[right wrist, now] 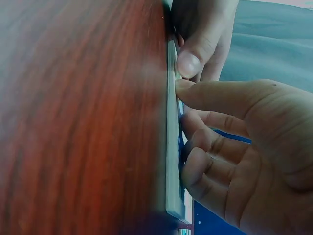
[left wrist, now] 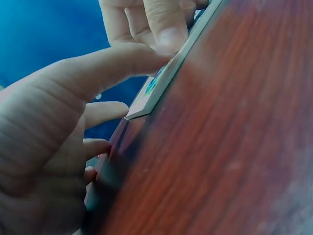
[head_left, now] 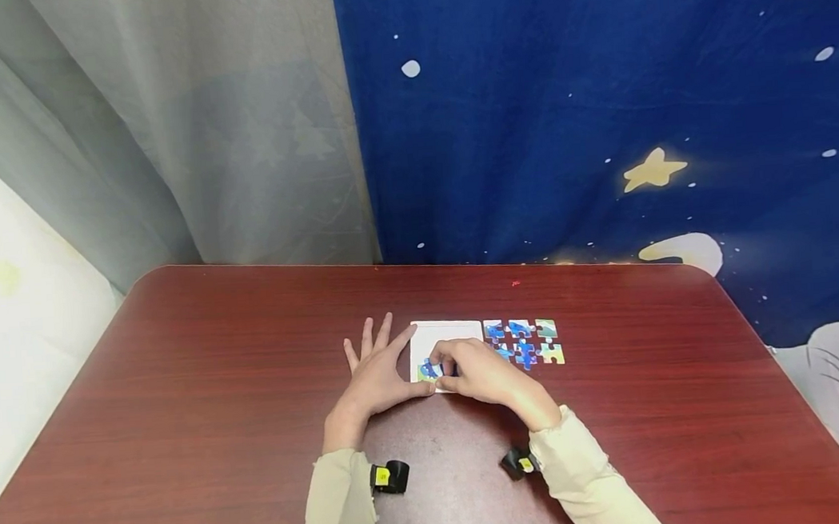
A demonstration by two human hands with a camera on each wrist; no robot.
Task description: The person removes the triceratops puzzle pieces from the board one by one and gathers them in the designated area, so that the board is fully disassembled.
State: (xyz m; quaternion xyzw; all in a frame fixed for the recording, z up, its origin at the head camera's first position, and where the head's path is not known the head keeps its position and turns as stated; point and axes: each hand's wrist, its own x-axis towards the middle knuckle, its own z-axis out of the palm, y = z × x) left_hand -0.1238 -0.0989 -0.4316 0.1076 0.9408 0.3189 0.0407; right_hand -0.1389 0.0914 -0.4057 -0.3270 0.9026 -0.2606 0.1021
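Observation:
A white puzzle tray (head_left: 446, 324) lies flat on the table, with a blue and green puzzle piece (head_left: 428, 370) in its front left corner. My left hand (head_left: 378, 378) is spread at the tray's left side. Its thumb rests at the front corner, while the index finger reaches to the far left corner. Over the tray, my right hand (head_left: 478, 370) bends its thumb and fingers around a blue puzzle piece, mostly hidden beneath them. In the right wrist view, both thumbs meet at the rim of the tray (right wrist: 172, 161).
Several loose puzzle pieces (head_left: 524, 354) lie in rows right of the tray on the brown table (head_left: 220, 418). A small red mark (head_left: 515, 283) shows near the table's far edge. Behind it hang a grey curtain (head_left: 268, 143) and a blue starry curtain (head_left: 526, 111).

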